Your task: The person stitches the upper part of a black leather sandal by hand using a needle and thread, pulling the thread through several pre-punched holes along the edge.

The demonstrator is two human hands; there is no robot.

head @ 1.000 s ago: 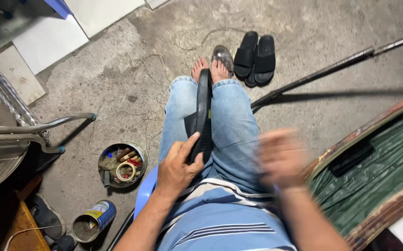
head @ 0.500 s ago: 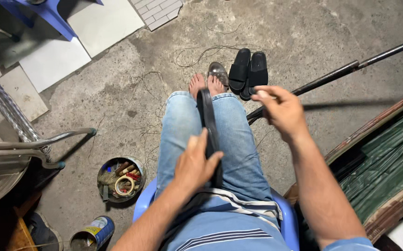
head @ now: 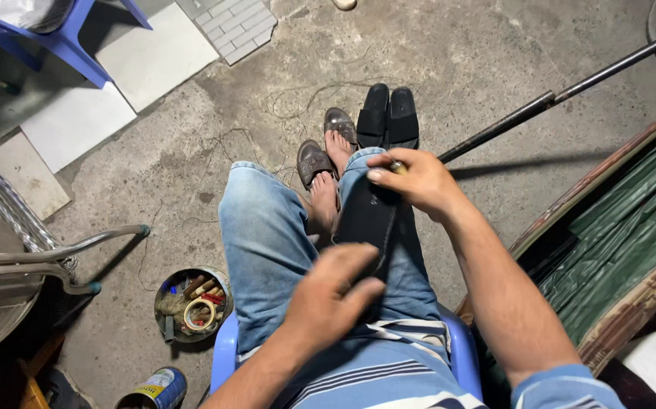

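Lying on thigh, black sole (head: 366, 220) between left hand (head: 328, 299), right hand (head: 415, 182).

Black flat sandal sole (head: 367, 220) lies lengthwise along thigh.

I note a black sole piece (head: 366, 220) at frame centre, lying over light blue jeans (head: 263, 257). Shirt (head: 373, 379) at lower centre: blue with white and dark stripes. Black sandals (head: 388, 115) at upper centre, brown sandals (head: 314, 160) beside them. Chair (head: 225, 356) blue; floor (head: 191, 136) grey, mottled.
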